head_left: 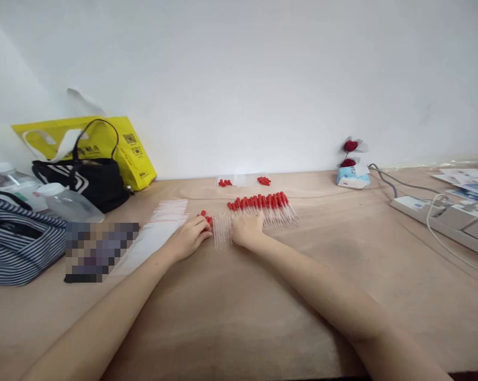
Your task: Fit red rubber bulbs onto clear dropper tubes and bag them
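My left hand (191,234) rests at several loose red caps (203,214), its fingers bent against them; whether it grips one is hidden. A row of clear thin tubes (222,232) lies between my two hands. My right hand (246,228) is closed at the right end of these tubes, and what its fingers hold is hidden. Just beyond and to the right of it lies a row of tubes with red caps (278,207), side by side, their clear ends toward me.
Clear plastic bags (159,233) lie left of my left hand. Small bags with red pieces (242,180) lie near the wall. A yellow bag (137,153), black bag (99,185), bottle (70,202) and striped bag (20,243) stand left. A tissue pack (353,178) and power strip (441,219) are right.
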`<state>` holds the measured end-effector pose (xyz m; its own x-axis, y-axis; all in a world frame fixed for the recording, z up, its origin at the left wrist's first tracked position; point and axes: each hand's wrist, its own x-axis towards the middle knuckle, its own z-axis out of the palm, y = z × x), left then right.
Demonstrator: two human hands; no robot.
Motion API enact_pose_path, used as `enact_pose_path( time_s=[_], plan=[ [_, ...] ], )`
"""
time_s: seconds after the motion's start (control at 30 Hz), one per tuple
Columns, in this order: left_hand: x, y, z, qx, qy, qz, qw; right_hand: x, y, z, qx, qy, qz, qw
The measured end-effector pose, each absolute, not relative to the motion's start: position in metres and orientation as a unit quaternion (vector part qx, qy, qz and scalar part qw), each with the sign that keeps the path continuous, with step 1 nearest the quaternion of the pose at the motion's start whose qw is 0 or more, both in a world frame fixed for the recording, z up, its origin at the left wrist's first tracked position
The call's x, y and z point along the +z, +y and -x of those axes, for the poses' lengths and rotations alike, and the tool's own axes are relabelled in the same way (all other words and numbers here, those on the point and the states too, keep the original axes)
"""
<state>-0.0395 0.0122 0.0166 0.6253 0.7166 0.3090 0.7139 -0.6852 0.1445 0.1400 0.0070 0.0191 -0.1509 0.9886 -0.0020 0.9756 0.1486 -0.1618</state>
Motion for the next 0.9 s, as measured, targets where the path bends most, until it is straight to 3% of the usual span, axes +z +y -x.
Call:
enact_pose_path(
  time_s=[0.27,0.43,0.63,0.9],
  plan=[
    [0.017,0.003,0.032,0.286,0.409,-0.866,0.017,0.009,-0.001,-0.196,0.066,-0.77,0.595,0.221],
    [0.011,-0.009,0.011,0.378,0.365,-0.843,0.115,-0.017,-0.018,-0.245,0.072,-0.805,0.49,0.327],
    [0.0,-0.018,-0.026,0.397,0.314,-0.824,0.254,-0.029,-0.03,-0.263,-0.006,-0.832,0.446,0.329],
    [-0.01,-0.02,-0.052,0.382,0.311,-0.843,0.217,-0.025,-0.032,-0.257,-0.006,-0.826,0.458,0.329]
  ],
)
